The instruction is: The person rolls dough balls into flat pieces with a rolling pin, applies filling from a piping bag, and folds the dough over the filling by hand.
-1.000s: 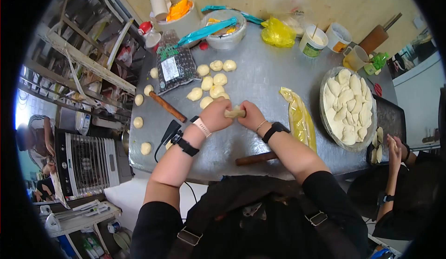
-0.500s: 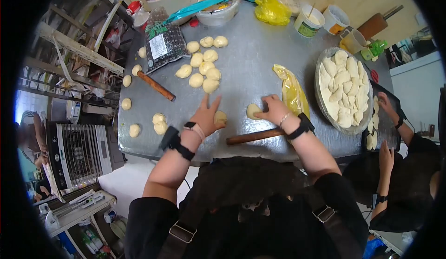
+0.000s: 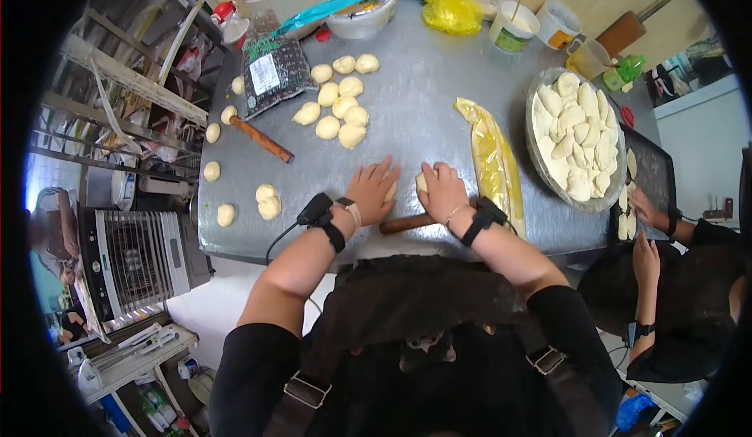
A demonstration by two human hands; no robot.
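Observation:
On the metal table, my left hand [image 3: 374, 192] lies palm down with its fingers spread, covering most of a dough piece [image 3: 391, 192] that shows at its right side. My right hand [image 3: 444, 193] rests over another dough piece [image 3: 421, 183], its fingers bent around it and close together. A wooden rolling pin [image 3: 406, 223] lies just below both hands, partly hidden by the right one. Beyond my left hand sits a cluster of dough balls [image 3: 345, 108]. Right of my right hand is a long yellow plastic wrapper [image 3: 493, 159].
A round tray [image 3: 535, 155] of floured dough pieces stands at the right. A co-worker's hands [image 3: 645, 233] are at a dark baking tray [image 3: 664, 175]. A second rolling pin [image 3: 262, 139] and a dark printed bag [image 3: 274, 75] lie at the left; tubs [image 3: 513, 34] line the back.
Both hands have come down over the two dough pieces, my left moving right. The co-worker's upper hand has lowered toward the dark tray. The whole view has shifted slightly.

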